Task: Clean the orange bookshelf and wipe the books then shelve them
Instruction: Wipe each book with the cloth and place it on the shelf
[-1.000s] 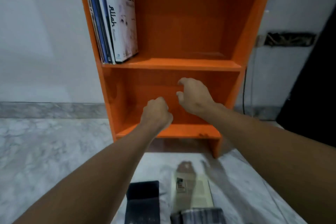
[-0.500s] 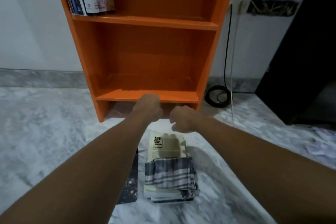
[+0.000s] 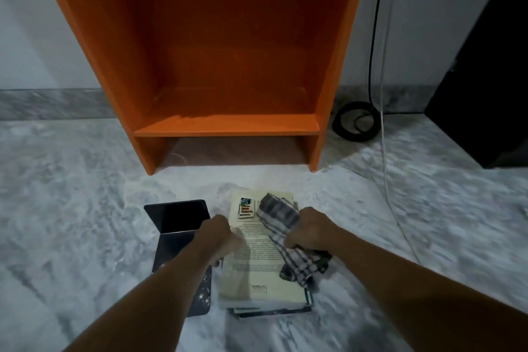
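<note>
The orange bookshelf (image 3: 228,123) stands against the wall, its lower compartment bare; several books show at the top left edge on the shelf above. On the floor in front lies a stack of books topped by a cream book (image 3: 257,266). A checked cloth (image 3: 285,226) lies across it. My right hand (image 3: 311,228) grips the cloth over the book's right side. My left hand (image 3: 220,234) rests with curled fingers on the cream book's left edge. A dark book (image 3: 177,226) lies to the left of the stack.
A coiled black cable (image 3: 355,121) and a white cord (image 3: 385,168) lie on the marble floor right of the shelf. A black cabinet (image 3: 485,80) stands at the far right.
My view dropped from the shelf to the floor. Both hands came down from in front of the shelf to the book stack, and my right hand took hold of the checked cloth.
</note>
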